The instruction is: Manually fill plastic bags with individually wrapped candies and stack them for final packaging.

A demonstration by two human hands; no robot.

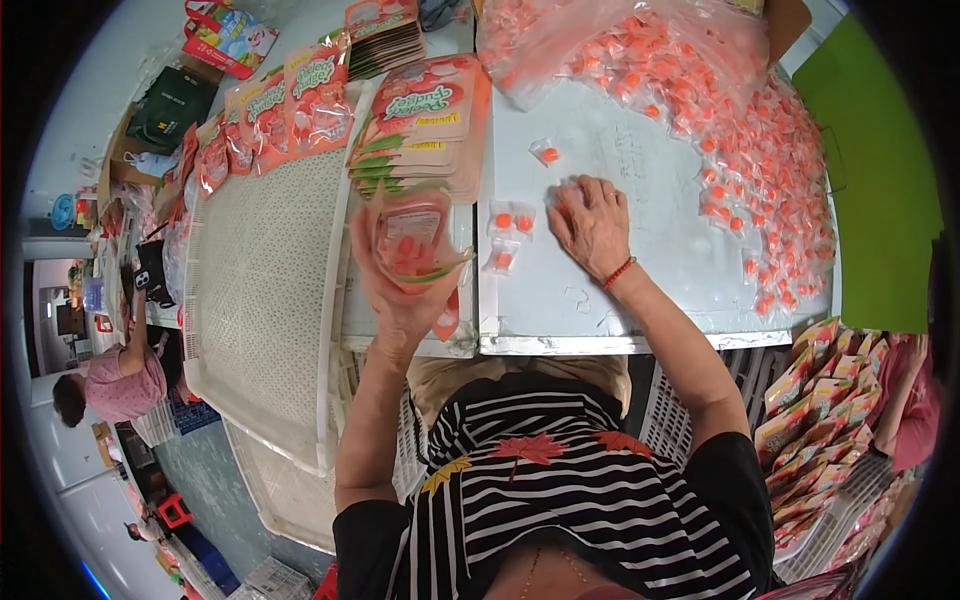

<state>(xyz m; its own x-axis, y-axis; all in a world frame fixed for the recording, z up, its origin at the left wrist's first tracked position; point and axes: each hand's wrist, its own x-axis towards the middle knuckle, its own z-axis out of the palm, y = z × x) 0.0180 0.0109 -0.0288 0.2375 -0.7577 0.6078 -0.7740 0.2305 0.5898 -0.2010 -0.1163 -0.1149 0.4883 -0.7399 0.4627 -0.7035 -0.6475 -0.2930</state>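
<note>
My left hand [395, 290] is wrapped round a pink pouch [412, 232], its mouth spread and several wrapped pieces inside, slightly blurred. Over the white tabletop [600, 320], my right hand [592, 225] rests with its fingers curled down and together; whatever lies under the fingertips is hidden. Just left of it sit a few small orange sweets in clear wrappers [503, 222], and one more wrapped sweet [545, 152] lies beyond the fingers. A stack of flat printed pouches [425, 120] stands past my left hand.
A large heap of wrapped orange sweets [720, 150] spreads over the far right, partly under a clear plastic bag [640, 40]. Filled pouches [270, 110] line the far end of a white perforated tray [265, 260] on the left. More pouches [815, 420] fill a crate beside another person.
</note>
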